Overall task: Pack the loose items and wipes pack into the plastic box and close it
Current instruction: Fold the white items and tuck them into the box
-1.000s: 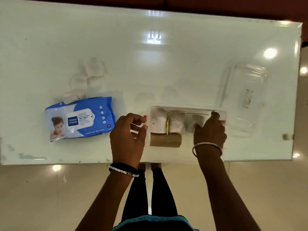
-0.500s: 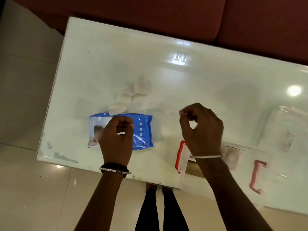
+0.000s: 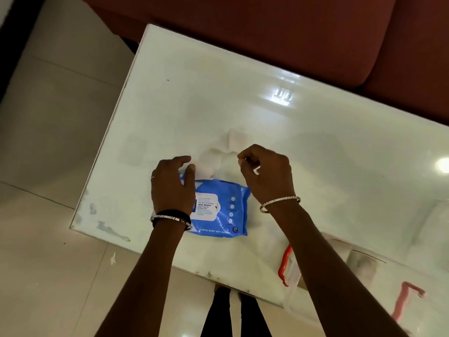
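Observation:
The blue wet wipes pack [image 3: 223,207] lies flat near the table's front edge. Just behind it sit three small white pads, one at the back [image 3: 239,139], one in the middle [image 3: 211,154] and one touching the pack [image 3: 204,170]. My left hand [image 3: 172,186] hovers over the pack's left end, fingers spread, thumb and fingertips at the nearest pad. My right hand [image 3: 267,173] is above the pack's right corner with fingers curled in; nothing shows in it. The clear plastic box [image 3: 303,271] with red latches stands at lower right, with pale rolls inside, partly hidden by my right forearm.
The glossy white table [image 3: 267,105] ends close on the left and front, with tiled floor [image 3: 48,142] beyond. A dark red sofa [image 3: 315,32] runs along the far side. A faint clear lid [image 3: 435,215] lies at the right edge.
Both hands left the box and moved left to the wipes pack and white pads. The view swung left, so the box now sits at lower right.

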Tool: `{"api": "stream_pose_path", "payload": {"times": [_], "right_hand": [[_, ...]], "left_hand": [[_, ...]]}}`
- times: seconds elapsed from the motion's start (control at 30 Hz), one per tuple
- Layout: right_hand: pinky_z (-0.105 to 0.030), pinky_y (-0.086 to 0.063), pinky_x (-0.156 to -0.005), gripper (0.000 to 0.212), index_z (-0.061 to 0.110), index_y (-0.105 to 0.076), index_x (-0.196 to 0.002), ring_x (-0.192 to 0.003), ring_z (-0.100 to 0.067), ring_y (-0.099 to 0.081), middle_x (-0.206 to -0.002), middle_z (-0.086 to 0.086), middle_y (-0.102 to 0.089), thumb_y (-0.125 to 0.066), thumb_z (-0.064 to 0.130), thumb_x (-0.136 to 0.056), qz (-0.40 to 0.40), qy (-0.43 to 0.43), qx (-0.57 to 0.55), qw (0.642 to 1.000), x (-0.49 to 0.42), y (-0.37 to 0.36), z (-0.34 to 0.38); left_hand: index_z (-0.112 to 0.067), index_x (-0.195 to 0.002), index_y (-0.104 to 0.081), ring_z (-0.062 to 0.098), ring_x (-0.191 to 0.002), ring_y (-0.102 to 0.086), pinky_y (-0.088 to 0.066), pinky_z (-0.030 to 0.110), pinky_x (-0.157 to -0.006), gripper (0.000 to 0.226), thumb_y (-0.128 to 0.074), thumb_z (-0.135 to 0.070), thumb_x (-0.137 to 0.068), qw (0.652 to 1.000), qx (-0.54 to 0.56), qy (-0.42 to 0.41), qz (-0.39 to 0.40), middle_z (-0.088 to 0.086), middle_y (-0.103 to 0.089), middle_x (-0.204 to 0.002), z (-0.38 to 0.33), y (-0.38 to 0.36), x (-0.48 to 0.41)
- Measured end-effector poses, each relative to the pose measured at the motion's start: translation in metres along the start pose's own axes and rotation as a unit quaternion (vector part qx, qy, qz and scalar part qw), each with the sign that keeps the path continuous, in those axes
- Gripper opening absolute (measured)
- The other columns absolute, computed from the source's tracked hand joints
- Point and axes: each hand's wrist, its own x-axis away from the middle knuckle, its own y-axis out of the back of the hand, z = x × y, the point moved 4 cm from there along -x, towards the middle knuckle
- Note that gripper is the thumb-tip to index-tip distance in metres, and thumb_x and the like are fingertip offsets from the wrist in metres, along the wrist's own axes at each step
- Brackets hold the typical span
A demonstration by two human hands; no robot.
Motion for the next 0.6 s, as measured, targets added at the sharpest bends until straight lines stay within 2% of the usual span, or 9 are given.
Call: {"api": "stream_pose_path", "payload": {"times": [0.07,0.17,0.23,0.33,0.47,0.53,0.6], "right_hand": [[-0.027,-0.056,-0.073,0.008,0.016,-0.071,-0.090,-0.074,-0.011,-0.068,-0.081,0.003,-0.074,-0.064,0.018,-0.087,0.028,-0.015,-0.011,0.999,0.002,-0.013,0.000],[-0.024,-0.055,-0.078,0.013,0.018,-0.072,-0.098,-0.080,-0.012,-0.068,-0.089,0.002,-0.074,-0.064,0.016,-0.089,0.066,-0.044,-0.031,0.996,0.004,-0.031,0.003],[-0.027,-0.055,-0.082,0.018,0.018,-0.070,-0.106,-0.085,-0.013,-0.068,-0.094,0.001,-0.074,-0.060,0.015,-0.092,0.083,-0.068,-0.042,0.993,0.004,-0.040,0.004],[-0.031,-0.055,-0.082,0.023,0.020,-0.067,-0.112,-0.087,-0.015,-0.067,-0.093,0.001,-0.072,-0.057,0.012,-0.093,0.091,-0.087,-0.045,0.991,0.004,-0.045,0.007],[-0.030,-0.055,-0.083,0.021,0.021,-0.067,-0.111,-0.087,-0.012,-0.067,-0.095,0.003,-0.072,-0.058,0.014,-0.093,0.087,-0.097,-0.063,0.989,0.005,-0.040,0.006],[-0.026,-0.055,-0.083,0.019,0.018,-0.068,-0.109,-0.088,-0.011,-0.068,-0.099,0.002,-0.073,-0.059,0.012,-0.093,0.071,-0.098,-0.077,0.990,0.007,-0.032,0.005],[-0.022,-0.054,-0.078,0.018,0.016,-0.070,-0.106,-0.086,-0.007,-0.069,-0.098,0.002,-0.074,-0.059,0.008,-0.092,0.043,-0.108,-0.120,0.986,0.009,-0.020,0.004]], "left_hand": [[-0.020,-0.113,-0.066,0.028,-0.098,-0.061,-0.049,0.041,-0.089,0.032,-0.060,-0.040,-0.089,1.000,-0.008,0.018,0.018,0.006,-0.066,-0.108,0.001,-0.003,-0.009],[-0.020,-0.112,-0.064,0.024,-0.103,-0.059,-0.047,0.035,-0.084,0.057,-0.065,-0.063,-0.074,0.996,-0.050,0.036,0.059,0.001,-0.068,-0.105,0.000,-0.010,-0.018],[-0.021,-0.113,-0.061,0.024,-0.108,-0.057,-0.046,0.035,-0.083,0.068,-0.067,-0.069,-0.066,0.991,-0.099,0.035,0.080,0.000,-0.067,-0.108,-0.004,-0.016,-0.020],[-0.022,-0.114,-0.058,0.026,-0.112,-0.053,-0.047,0.040,-0.083,0.068,-0.072,-0.065,-0.064,0.984,-0.158,0.027,0.076,0.001,-0.065,-0.113,-0.009,-0.021,-0.017],[-0.021,-0.115,-0.058,0.026,-0.109,-0.055,-0.045,0.038,-0.084,0.059,-0.072,-0.055,-0.069,0.983,-0.176,0.004,0.058,0.002,-0.067,-0.112,-0.016,-0.022,-0.014],[-0.022,-0.116,-0.057,0.023,-0.107,-0.056,-0.043,0.035,-0.085,0.057,-0.071,-0.054,-0.071,0.990,-0.136,-0.007,0.047,-0.001,-0.067,-0.110,-0.023,-0.018,-0.012],[-0.022,-0.114,-0.059,0.017,-0.099,-0.058,-0.042,0.026,-0.079,0.052,-0.073,-0.049,-0.072,0.998,-0.041,-0.033,0.029,-0.007,-0.068,-0.104,-0.033,-0.010,-0.006]]}}
